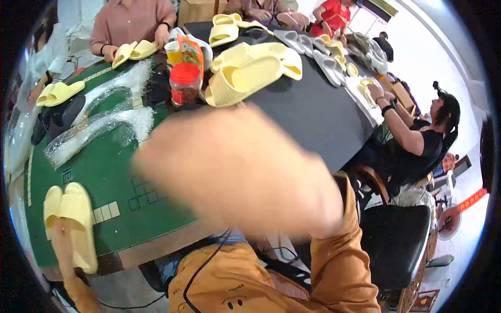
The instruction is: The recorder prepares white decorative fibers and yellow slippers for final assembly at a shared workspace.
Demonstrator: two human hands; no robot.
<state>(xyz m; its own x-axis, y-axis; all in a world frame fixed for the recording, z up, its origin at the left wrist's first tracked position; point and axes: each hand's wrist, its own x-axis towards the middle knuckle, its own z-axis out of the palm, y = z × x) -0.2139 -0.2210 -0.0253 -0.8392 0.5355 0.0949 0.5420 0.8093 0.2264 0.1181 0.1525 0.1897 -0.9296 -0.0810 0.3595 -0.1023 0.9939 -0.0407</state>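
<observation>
At the left, a pair of pale yellow slide slippers [83, 229] rests side by side at the green table's near edge. My left hand [62, 245] is closed on the left slipper of this pair, its fingers reaching along the sole. Large and smeared by motion, my right hand [235, 172] is raised close to the camera in the middle. Its fingers cannot be made out, and I see nothing in it. It hides part of the table behind it.
Bubble-wrap bags [99, 130] and dark slippers [57, 120] lie on the green table [151, 214]. A red-lidded jar [185, 86] stands before large yellow slippers [245, 78]. Grey slippers [329, 68] lie on the dark table [323, 120]. Several people sit around; a black chair [394, 245] is at right.
</observation>
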